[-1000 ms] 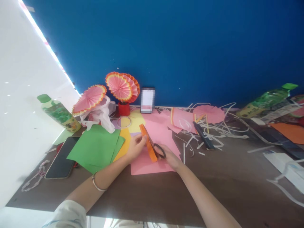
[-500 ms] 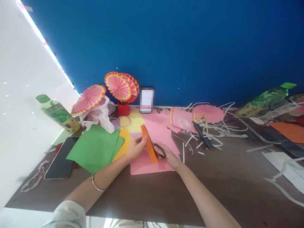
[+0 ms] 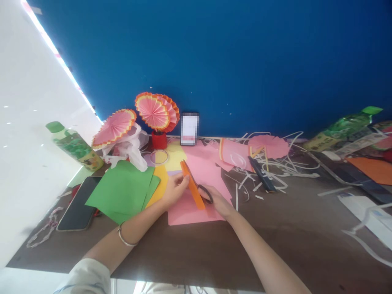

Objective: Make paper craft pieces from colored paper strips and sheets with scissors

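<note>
My left hand (image 3: 176, 188) pinches the left edge of an orange paper strip (image 3: 194, 190). The strip slants from upper left to lower right above pink paper sheets (image 3: 190, 216). In my right hand (image 3: 218, 202) is a pair of scissors (image 3: 206, 194) with black handles, its fingers closed round the loops. The blades run along the strip's right side, and their tips show at its top end. Yellow paper (image 3: 176, 157) and green sheets (image 3: 122, 188) lie to the left of the strip.
Pleated pink paper flowers (image 3: 153, 112) stand in a red pot (image 3: 159, 141). A phone (image 3: 189, 130) leans on the blue wall. White paper scraps (image 3: 275, 167) and a black cutter (image 3: 261, 174) lie to the right. Another phone (image 3: 78, 206) and a green bottle (image 3: 75, 147) are at left.
The lower end of the orange strip has swung slightly to the right. My right hand and the scissors have barely shifted; my left hand keeps its place.
</note>
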